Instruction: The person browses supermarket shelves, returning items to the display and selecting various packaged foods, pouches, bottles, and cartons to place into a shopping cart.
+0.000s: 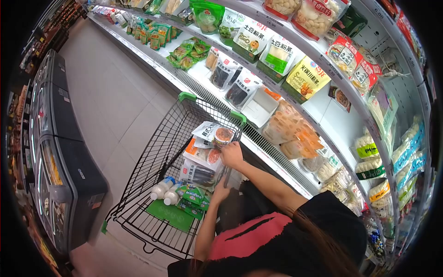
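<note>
A black wire shopping cart point(159, 134) with green corners holds several packets and bottles. My right hand point(232, 154) is closed at the lower edge of a white food packet point(213, 132) with a round food picture, by the cart's right side. Below it, my left hand point(220, 191) has curled fingers at the same side, near translucent plastic; what it grips is hidden. Beside the hands lie an orange-and-white packet point(201, 152) and a packet of dark corn point(197, 171). Nearer me are white bottles point(161, 188) and green packets point(191, 194).
A refrigerated shelf point(272, 76) runs along the right, with corn packs point(242, 87), a white tray point(260, 108), orange-and-clear packs point(295, 129) and bagged noodles point(369, 152). Dark freezer chests point(78, 161) stand on the left, across the tiled floor point(106, 78).
</note>
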A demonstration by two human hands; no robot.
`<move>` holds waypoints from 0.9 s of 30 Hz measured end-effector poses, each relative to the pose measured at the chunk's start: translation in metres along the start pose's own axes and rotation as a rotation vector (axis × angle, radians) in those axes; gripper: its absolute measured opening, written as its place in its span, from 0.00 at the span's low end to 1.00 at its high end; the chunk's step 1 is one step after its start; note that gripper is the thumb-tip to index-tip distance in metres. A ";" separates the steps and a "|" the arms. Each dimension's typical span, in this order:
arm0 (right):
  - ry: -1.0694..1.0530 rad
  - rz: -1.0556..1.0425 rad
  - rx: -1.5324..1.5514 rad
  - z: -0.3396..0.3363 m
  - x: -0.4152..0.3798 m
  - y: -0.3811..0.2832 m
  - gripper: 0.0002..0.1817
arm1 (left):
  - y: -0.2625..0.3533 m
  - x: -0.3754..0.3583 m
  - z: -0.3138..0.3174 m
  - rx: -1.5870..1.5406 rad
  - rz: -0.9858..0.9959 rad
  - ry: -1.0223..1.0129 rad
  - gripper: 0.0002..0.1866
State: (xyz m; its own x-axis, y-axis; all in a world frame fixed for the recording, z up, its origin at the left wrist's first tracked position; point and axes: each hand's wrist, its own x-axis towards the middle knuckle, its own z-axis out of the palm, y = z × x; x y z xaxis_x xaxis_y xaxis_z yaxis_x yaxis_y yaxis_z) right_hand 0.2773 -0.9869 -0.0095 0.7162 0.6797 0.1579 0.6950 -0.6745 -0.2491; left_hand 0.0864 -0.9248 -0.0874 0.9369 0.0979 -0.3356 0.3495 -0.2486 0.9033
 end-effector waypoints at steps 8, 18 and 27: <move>-0.202 0.047 -0.108 0.009 0.054 -0.021 0.11 | 0.020 0.022 -0.041 -0.171 -0.143 0.114 0.34; -0.123 0.025 -0.131 0.032 0.115 -0.032 0.11 | 0.023 0.057 -0.102 -0.072 -0.101 0.053 0.39; -0.195 0.039 -0.129 0.040 0.174 -0.055 0.11 | 0.014 0.090 -0.165 -0.112 -0.184 -0.014 0.38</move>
State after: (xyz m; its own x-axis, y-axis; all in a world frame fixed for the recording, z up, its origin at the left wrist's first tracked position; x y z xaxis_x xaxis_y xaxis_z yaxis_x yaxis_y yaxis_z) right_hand 0.3606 -0.8200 -0.0064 0.7260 0.6865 -0.0406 0.6780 -0.7244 -0.1248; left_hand 0.1748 -0.7604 -0.0609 0.8577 0.1183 -0.5004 0.5126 -0.1194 0.8503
